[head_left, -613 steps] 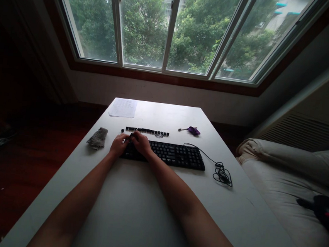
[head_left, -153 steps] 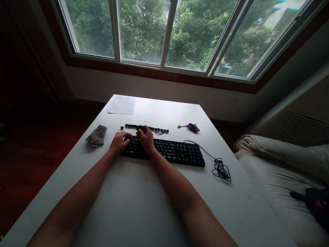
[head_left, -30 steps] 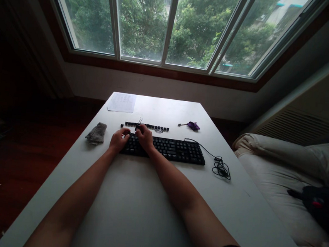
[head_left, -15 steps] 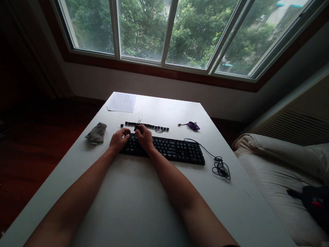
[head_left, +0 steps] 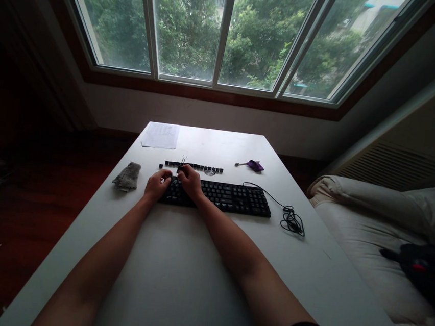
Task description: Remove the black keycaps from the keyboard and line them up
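A black keyboard (head_left: 233, 198) lies across the white table in front of me. My left hand (head_left: 157, 184) is at its left end, fingers curled against the upper left corner. My right hand (head_left: 190, 180) is closed over the left part of the keys, pinching a wire keycap puller (head_left: 183, 160) whose thin prongs stick up past the fingers. What is under the right fingertips is hidden. Just behind the keyboard runs a row of loose black keycaps (head_left: 197, 167), with a round, shiny disc (head_left: 209, 172) beside them.
A grey cloth (head_left: 127, 176) lies left of the keyboard. Beyond the keycaps is a purple-handled brush (head_left: 254, 165); a printed paper (head_left: 161, 135) lies at the far left. The coiled cable (head_left: 292, 222) is on the right. A light-coloured sofa (head_left: 360, 233) stands beside the table.
Hardly anything differs. Both hands keep their places at the keyboard, and the view has shifted very slightly.
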`<state>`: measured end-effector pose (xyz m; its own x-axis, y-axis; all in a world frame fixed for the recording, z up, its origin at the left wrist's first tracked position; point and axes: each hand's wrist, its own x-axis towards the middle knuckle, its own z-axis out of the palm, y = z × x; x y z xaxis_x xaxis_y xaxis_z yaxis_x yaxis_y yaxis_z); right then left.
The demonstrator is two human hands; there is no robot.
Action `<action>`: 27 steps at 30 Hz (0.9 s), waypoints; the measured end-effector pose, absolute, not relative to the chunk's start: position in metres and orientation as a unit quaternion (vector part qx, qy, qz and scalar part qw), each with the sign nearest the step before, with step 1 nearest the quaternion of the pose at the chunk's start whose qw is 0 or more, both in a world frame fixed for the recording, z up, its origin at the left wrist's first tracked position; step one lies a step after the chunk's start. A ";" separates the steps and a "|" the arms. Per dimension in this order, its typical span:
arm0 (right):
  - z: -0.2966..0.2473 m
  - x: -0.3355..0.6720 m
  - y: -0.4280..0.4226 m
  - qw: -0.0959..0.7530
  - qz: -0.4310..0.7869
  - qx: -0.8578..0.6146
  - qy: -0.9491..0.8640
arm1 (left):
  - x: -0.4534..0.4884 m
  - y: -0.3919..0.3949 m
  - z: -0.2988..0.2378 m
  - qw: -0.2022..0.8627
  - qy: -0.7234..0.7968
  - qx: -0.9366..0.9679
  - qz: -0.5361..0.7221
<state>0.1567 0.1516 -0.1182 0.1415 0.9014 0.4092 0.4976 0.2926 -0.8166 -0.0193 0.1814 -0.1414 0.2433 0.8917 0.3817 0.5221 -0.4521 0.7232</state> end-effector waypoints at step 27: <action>-0.122 0.156 0.153 0.501 0.192 -0.554 -0.636 | -0.018 0.183 -0.146 0.263 0.467 0.743 0.402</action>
<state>0.1558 0.1531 -0.1220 0.1168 0.8981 0.4239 0.5125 0.3111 -0.8003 -0.0180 0.1831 -0.1456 0.2409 0.9044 0.3521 0.4816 -0.4264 0.7657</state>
